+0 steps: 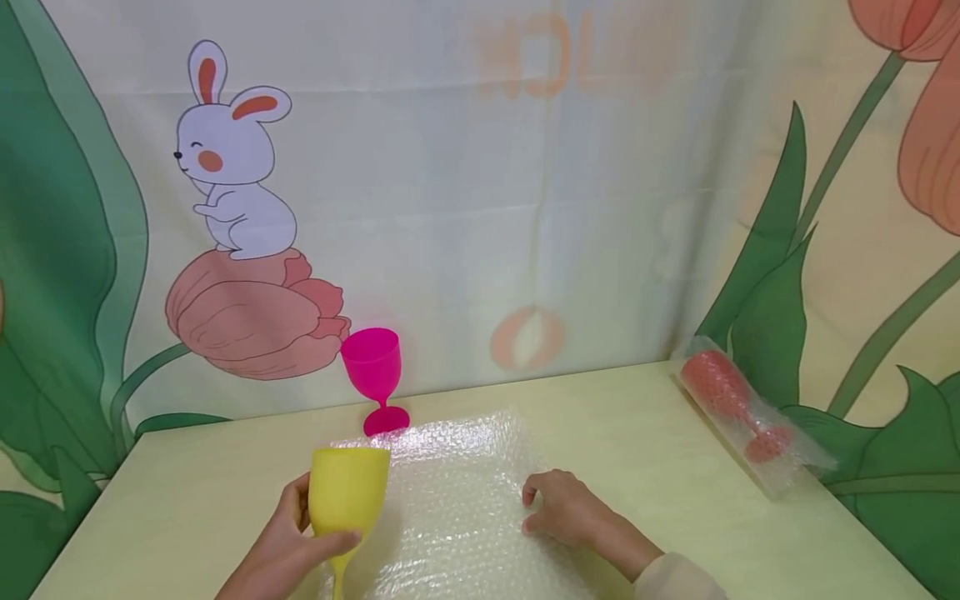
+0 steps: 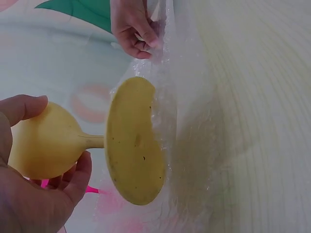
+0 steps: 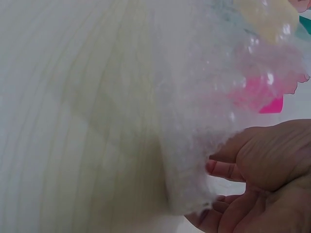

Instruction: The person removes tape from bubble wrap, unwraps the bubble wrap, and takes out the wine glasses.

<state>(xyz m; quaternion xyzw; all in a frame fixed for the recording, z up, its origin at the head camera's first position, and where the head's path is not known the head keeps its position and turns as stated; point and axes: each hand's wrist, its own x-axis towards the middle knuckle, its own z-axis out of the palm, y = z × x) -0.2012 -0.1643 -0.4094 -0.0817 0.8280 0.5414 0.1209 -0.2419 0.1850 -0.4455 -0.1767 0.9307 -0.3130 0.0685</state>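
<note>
My left hand (image 1: 288, 533) grips a yellow plastic goblet (image 1: 348, 492) by its bowl, with the thumb across the front. In the left wrist view the goblet's round base (image 2: 136, 145) faces the camera, tilted, with small dark specks on it. Under and beside the goblet spreads a sheet of clear bubble wrap (image 1: 450, 508). My right hand (image 1: 566, 508) is at the sheet's right edge, fingers curled, and pinches the bubble wrap (image 3: 194, 160) there. Part of its fingers is hidden behind the wrap in the right wrist view.
A bright pink goblet (image 1: 375, 362) stands upright behind the sheet, near the backdrop. At the right side of the pale table (image 1: 615, 433) a red goblet (image 1: 720, 387) lies wrapped in bubble wrap. A printed cloth backdrop (image 1: 420, 208) with a rabbit and flowers closes off the back.
</note>
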